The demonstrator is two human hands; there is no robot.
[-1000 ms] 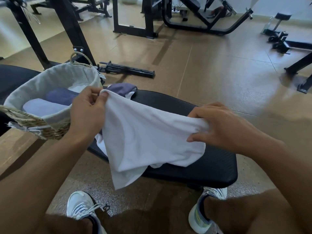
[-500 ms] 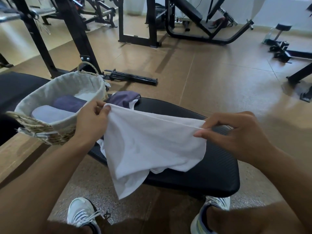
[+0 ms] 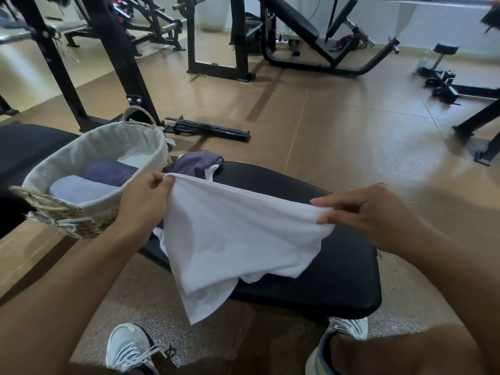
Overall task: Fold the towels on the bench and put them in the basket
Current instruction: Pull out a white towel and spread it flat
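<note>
A white towel [image 3: 232, 239] hangs spread between my two hands above the black padded bench [image 3: 338, 272]. My left hand [image 3: 143, 204] pinches its top left corner; my right hand [image 3: 368, 215] pinches the top edge at the right. The towel's lower part droops onto the bench and over its near edge. A woven basket [image 3: 54, 209] with a pale cloth liner sits at the left, touching the bench end, holding a folded light towel [image 3: 78, 188] and a folded purple towel [image 3: 111, 170]. A crumpled purple towel [image 3: 197, 162] lies on the bench's far end beside the basket.
My two feet in white sneakers [image 3: 130, 347] stand on the floor below the bench. Black gym racks [image 3: 116, 58], an incline bench [image 3: 303, 25] and a black floor bar [image 3: 208, 129] stand on the brown tiled floor beyond. Another black pad [image 3: 27, 147] lies at the far left.
My right hand has shifted right and changed from a bunched hold to a fingertip pinch, stretching the towel's top edge. The view has tilted up slightly. My left hand keeps its corner.
</note>
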